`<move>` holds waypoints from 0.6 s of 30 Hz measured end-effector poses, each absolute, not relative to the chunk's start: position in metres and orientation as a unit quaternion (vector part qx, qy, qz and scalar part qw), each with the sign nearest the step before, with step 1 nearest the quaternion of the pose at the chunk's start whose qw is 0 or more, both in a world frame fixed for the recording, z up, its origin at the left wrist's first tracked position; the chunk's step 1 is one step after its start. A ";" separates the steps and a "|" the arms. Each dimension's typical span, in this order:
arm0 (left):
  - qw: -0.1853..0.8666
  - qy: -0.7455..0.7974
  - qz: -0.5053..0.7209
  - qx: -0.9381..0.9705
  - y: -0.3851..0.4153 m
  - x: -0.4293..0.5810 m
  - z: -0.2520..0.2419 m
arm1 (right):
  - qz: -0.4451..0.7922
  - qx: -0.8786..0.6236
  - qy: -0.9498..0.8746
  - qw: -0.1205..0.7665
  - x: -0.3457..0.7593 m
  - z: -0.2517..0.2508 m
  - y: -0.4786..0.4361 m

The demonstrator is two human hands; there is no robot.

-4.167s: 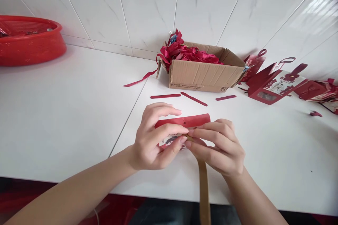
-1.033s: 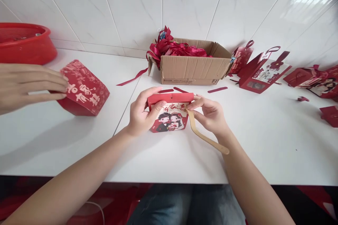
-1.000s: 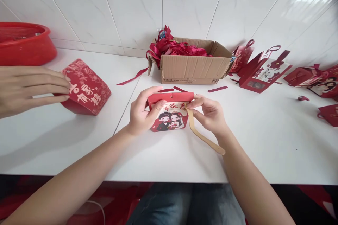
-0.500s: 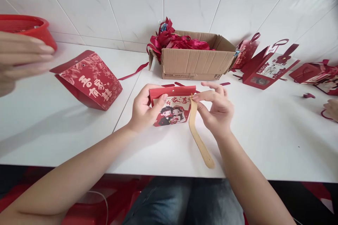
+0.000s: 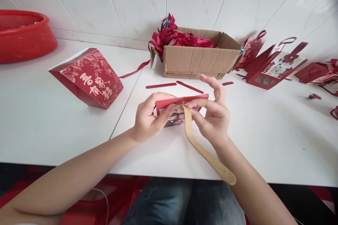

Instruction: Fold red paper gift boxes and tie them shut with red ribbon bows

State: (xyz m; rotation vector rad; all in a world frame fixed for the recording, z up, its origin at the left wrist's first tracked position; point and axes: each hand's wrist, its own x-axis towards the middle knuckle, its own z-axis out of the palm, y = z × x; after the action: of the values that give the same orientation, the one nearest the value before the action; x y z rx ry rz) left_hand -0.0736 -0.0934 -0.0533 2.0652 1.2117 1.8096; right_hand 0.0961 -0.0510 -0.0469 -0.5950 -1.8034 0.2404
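Observation:
My left hand is closed on the left side of a small red gift box printed with a cartoon bridal couple, its thumb on the front. My right hand pinches the upper end of a tan strap between thumb and forefinger, right against the box's folded top edge. A thin point sticks up from the strap there, at about the middle of that edge. From the pinch the strap hangs down past the table's front edge, its rounded end with a small hole lowest. My other right fingers are raised.
Behind my hands lie several dark red straps and a cardboard box full of red ribbon. A larger red gift box and a red basin are at left; finished-looking gift boxes stand at right.
The strap's upper end has moved left, from the gift box's right side to the middle of its top edge. The box has tilted. Another person's hand at the left has gone from view.

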 end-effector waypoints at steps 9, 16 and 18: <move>0.093 0.340 0.607 0.712 -0.093 -0.075 -0.054 | 0.089 -0.225 -0.775 0.584 0.096 -0.046 -0.050; 0.129 0.276 0.603 0.737 -0.096 -0.078 -0.052 | 0.116 -0.196 -0.757 0.613 0.097 -0.048 -0.053; 0.132 0.255 0.600 0.746 -0.095 -0.080 -0.052 | 0.152 -0.183 -0.754 0.612 0.097 -0.049 -0.054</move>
State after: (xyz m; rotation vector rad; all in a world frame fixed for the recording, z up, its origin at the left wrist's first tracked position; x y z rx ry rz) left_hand -0.0804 -0.0952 -0.0518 2.1660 0.7414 1.7427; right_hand 0.0970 -0.0536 -0.0492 -0.4211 -1.7397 0.3508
